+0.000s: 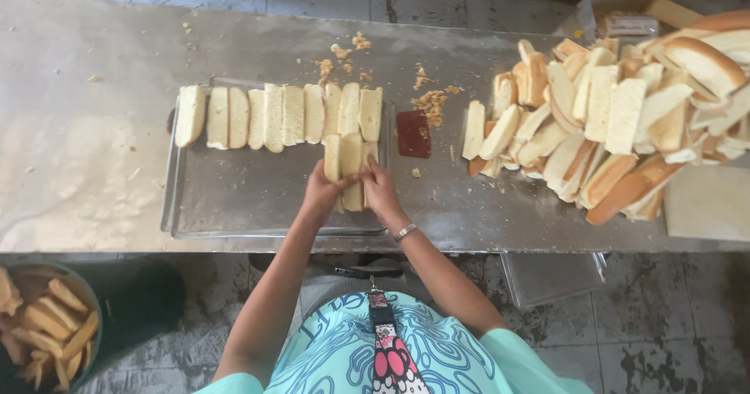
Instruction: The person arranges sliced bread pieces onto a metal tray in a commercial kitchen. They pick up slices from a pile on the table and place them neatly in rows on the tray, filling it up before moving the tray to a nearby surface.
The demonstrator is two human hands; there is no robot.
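Observation:
A metal baking tray [234, 199] lies on the steel table. Along its far side runs a row of several pale bread slices [273, 115] standing side by side. Below the row's right end, a few more bread slices [349, 160] stand in a second row. My left hand [322, 193] presses on them from the left and my right hand [381, 191], with a bracelet on the wrist, presses from the right. Both hands hold these slices together on the tray.
A big heap of cut bread slices [609, 121] covers the table's right side. A small dark red scraper [413, 133] and crumbs [430, 103] lie between tray and heap. A bucket of bread crusts [43, 324] stands on the floor at lower left.

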